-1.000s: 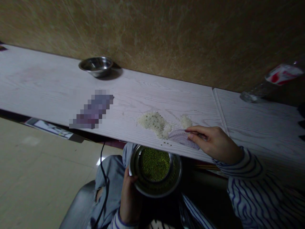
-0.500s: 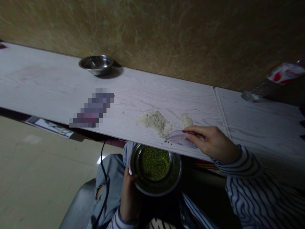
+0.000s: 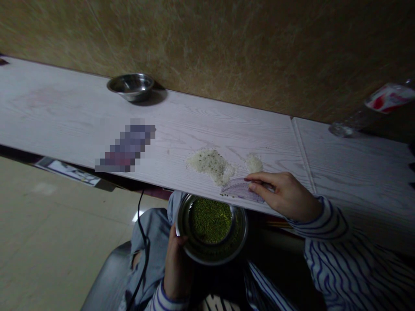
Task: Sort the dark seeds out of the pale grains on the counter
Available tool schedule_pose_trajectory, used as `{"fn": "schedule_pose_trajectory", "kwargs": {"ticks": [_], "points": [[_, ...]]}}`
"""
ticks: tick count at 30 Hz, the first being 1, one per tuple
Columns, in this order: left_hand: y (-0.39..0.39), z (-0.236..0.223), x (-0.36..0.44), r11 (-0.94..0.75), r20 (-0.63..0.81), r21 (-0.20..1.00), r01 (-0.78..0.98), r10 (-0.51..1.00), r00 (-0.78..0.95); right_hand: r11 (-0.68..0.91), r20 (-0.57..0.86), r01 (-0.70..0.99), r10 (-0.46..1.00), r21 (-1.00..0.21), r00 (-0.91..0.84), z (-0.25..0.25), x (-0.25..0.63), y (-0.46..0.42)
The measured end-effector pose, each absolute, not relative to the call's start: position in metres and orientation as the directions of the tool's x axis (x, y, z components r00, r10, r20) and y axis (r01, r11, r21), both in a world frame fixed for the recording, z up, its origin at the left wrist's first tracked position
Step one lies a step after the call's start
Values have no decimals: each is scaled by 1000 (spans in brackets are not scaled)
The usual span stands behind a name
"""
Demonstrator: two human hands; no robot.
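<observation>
My right hand [image 3: 282, 194] pinches a clear plastic protractor [image 3: 238, 188] low over the table near its front edge. A few green beans [image 3: 227, 195] lie at the protractor's lower left side. Beyond it spreads a pile of white rice [image 3: 209, 163] flecked with dark bits, and a smaller heap of rice [image 3: 254, 163] sits to the right. Below the table edge, my left hand [image 3: 177, 259] is closed on the rim of a steel bowl [image 3: 240, 242]. Green mung beans [image 3: 212, 220] cover the bottom of that bowl.
A second steel bowl [image 3: 131, 88] stands near the wall. A pixelated flat object [image 3: 126, 149] lies left of the rice on the white table [image 3: 194, 116]. A clear plastic bottle [image 3: 385, 101] is at the right by the wall. A black cable [image 3: 144, 246] hangs over my leg.
My right hand has shifted slightly left with the protractor, toward the few green beans at the table's edge. My left hand and the bowl have stayed in place.
</observation>
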State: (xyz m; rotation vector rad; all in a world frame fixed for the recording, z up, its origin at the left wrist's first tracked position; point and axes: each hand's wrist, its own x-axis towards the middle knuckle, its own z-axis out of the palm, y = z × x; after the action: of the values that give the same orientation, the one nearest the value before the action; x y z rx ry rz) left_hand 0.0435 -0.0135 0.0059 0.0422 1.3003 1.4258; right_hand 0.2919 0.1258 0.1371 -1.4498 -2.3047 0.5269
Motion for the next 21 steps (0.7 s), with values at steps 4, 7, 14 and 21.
{"fn": "schedule_pose_trajectory", "kwargs": {"ticks": [4,7,14,21], "points": [[-13,9,44,269,-620,691,-671,698,-358,404,104,765,906,-501,-410,137,285,125],[-12,14,44,271,-630,683,-678,688,-360,423,113,738,895,-526,-432,137,280,121],[-11,16,41,268,-627,670,-693,705,-333,440,149,706,887,-555,-437,136,282,113],[-12,10,40,265,-626,661,-702,710,-321,458,257,740,889,-492,-379,134,279,111]]}}
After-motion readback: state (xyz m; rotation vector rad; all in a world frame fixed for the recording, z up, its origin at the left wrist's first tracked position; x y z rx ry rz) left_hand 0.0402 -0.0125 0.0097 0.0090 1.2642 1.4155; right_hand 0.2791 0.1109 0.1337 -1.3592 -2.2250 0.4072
